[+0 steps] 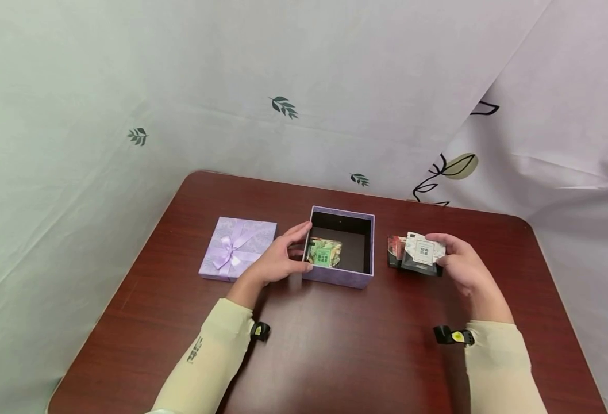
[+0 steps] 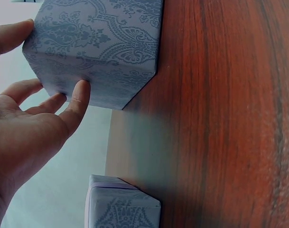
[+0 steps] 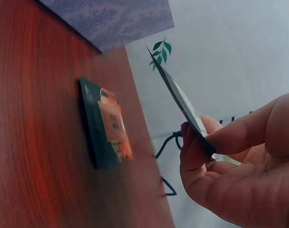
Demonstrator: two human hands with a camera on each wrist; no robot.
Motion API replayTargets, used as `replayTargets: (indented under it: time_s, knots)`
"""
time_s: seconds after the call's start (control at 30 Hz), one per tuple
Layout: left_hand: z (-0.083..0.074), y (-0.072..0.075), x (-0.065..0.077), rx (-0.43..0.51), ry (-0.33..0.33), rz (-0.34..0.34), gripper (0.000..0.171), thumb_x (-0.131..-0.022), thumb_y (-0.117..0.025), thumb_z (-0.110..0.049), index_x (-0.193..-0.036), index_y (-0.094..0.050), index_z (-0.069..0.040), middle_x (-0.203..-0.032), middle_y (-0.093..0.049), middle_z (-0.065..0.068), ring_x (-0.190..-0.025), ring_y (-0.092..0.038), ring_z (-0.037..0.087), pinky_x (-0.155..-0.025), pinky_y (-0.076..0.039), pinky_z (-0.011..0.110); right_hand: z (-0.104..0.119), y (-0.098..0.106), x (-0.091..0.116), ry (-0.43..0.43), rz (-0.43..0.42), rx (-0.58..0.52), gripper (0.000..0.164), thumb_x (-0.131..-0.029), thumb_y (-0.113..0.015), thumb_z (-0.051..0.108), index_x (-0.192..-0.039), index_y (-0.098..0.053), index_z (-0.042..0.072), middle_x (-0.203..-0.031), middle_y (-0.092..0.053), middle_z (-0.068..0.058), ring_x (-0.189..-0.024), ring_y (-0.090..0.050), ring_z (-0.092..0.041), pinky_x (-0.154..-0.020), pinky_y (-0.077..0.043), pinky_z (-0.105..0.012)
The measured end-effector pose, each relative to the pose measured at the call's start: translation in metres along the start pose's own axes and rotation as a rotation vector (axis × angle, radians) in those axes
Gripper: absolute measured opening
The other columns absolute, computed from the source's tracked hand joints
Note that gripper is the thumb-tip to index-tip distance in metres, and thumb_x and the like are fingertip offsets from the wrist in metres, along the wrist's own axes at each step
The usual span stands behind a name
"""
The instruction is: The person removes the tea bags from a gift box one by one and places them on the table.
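Observation:
My left hand (image 1: 279, 257) holds the left side of an open purple patterned box (image 1: 338, 278), thumb at the front corner and fingers along the left wall. Inside the box, a green sachet (image 1: 324, 253) lies in the front left part. To the right of the box, my right hand (image 1: 463, 263) pinches a flat white-and-black sachet (image 1: 424, 253) by its right edge, between thumb and fingers. Below and left of it, a red-and-black sachet (image 3: 108, 128) rests on the table; the held one partly covers it in the head view.
A purple lid (image 1: 238, 248) with a ribbon bow lies left of the box on the dark red wooden table (image 1: 324, 345). Pale cloth (image 1: 206, 86) with leaf prints hangs behind the table's far edge.

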State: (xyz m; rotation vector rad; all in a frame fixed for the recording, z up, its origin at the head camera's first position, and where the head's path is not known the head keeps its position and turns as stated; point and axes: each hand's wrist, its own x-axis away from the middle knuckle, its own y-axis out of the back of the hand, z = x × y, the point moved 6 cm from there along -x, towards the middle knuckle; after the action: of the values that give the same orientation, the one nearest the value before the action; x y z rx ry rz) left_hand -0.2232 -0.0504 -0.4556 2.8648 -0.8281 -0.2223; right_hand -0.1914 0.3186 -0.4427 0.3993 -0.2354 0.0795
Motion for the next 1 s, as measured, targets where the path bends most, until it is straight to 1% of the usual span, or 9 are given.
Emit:
replayTargets:
  time_s: [0.1,0.23,0.37,0.6,0.77,0.8,0.83,0.93,1.0]
  knots:
    - [0.0,0.0,-0.001,-0.002,-0.007,-0.001,0.09,-0.077,-0.076,0.011,-0.154,-0.029,0.005,-0.161,-0.021,0.019,-0.139,-0.031,0.043,-0.103,-0.045,0.05,-0.004,0.003,0.0,0.001,-0.006,0.018,0.064,-0.083,-0.037,-0.02,-0.145,-0.041,-0.007,-0.129,-0.047,-0.026,-0.102,-0.049,-0.021,-0.076,-0.047,-0.02]
    - [0.001,0.0,-0.002,0.0,-0.01,-0.001,0.091,-0.076,-0.076,0.012,-0.154,-0.03,0.004,-0.161,-0.021,0.02,-0.139,-0.033,0.039,-0.102,-0.045,0.051,-0.01,0.007,0.0,-0.026,-0.015,0.05,0.062,-0.085,-0.036,-0.017,-0.146,-0.042,-0.005,-0.134,-0.045,-0.025,-0.107,-0.046,-0.025,-0.077,-0.047,-0.02]
    - [0.003,0.0,-0.002,0.008,-0.004,-0.001,0.092,-0.075,-0.076,0.013,-0.154,-0.03,0.003,-0.161,-0.021,0.019,-0.139,-0.035,0.038,-0.102,-0.045,0.051,-0.013,0.009,0.0,-0.038,-0.015,0.047,0.061,-0.087,-0.035,-0.017,-0.147,-0.041,-0.005,-0.137,-0.042,-0.026,-0.11,-0.045,-0.028,-0.077,-0.047,-0.02]
    - [0.003,0.0,-0.001,0.025,-0.012,-0.003,0.091,-0.076,-0.076,0.011,-0.154,-0.031,0.002,-0.162,-0.02,0.019,-0.139,-0.034,0.04,-0.102,-0.044,0.054,-0.019,0.015,-0.002,-0.039,-0.039,0.07,0.061,-0.086,-0.035,-0.017,-0.145,-0.042,-0.006,-0.139,-0.041,-0.025,-0.107,-0.046,-0.023,-0.076,-0.047,-0.019]
    - [0.004,0.001,-0.001,0.021,-0.003,-0.004,0.091,-0.076,-0.077,0.011,-0.154,-0.031,0.002,-0.162,-0.021,0.019,-0.139,-0.034,0.041,-0.102,-0.045,0.051,-0.024,0.02,-0.003,-0.05,-0.046,0.07,0.061,-0.085,-0.035,-0.017,-0.145,-0.042,-0.007,-0.138,-0.041,-0.025,-0.1,-0.048,-0.017,-0.075,-0.048,-0.02]
    - [0.004,0.001,-0.001,0.02,0.0,-0.005,0.092,-0.076,-0.077,0.011,-0.155,-0.031,0.001,-0.162,-0.021,0.018,-0.138,-0.034,0.041,-0.102,-0.045,0.051,-0.026,0.021,-0.003,-0.061,-0.048,0.067,0.061,-0.086,-0.034,-0.017,-0.145,-0.043,-0.006,-0.138,-0.041,-0.026,-0.091,-0.05,-0.016,-0.068,-0.048,-0.021]
    - [0.004,0.001,-0.001,0.019,0.001,-0.006,0.092,-0.076,-0.077,0.011,-0.155,-0.031,0.001,-0.161,-0.021,0.019,-0.138,-0.034,0.041,-0.102,-0.045,0.05,-0.027,0.022,-0.002,-0.07,-0.051,0.064,0.061,-0.086,-0.034,-0.017,-0.145,-0.043,-0.006,-0.138,-0.041,-0.026,-0.087,-0.05,-0.014,-0.062,-0.047,-0.022]
    - [0.003,0.0,-0.001,0.015,0.004,-0.008,0.092,-0.075,-0.077,0.011,-0.155,-0.032,0.0,-0.161,-0.022,0.018,-0.138,-0.034,0.041,-0.102,-0.046,0.049,-0.032,0.026,-0.002,-0.109,-0.061,0.056,0.061,-0.086,-0.034,-0.015,-0.146,-0.043,-0.004,-0.139,-0.04,-0.028,-0.066,-0.047,-0.012,-0.045,-0.039,-0.025]
    - [0.003,0.0,-0.001,0.013,0.005,-0.008,0.092,-0.075,-0.077,0.011,-0.155,-0.032,-0.001,-0.161,-0.022,0.018,-0.139,-0.034,0.041,-0.102,-0.046,0.049,-0.035,0.028,-0.002,-0.127,-0.069,0.054,0.062,-0.086,-0.034,-0.015,-0.146,-0.044,-0.003,-0.139,-0.039,-0.028,-0.064,-0.046,-0.013,-0.042,-0.036,-0.028]
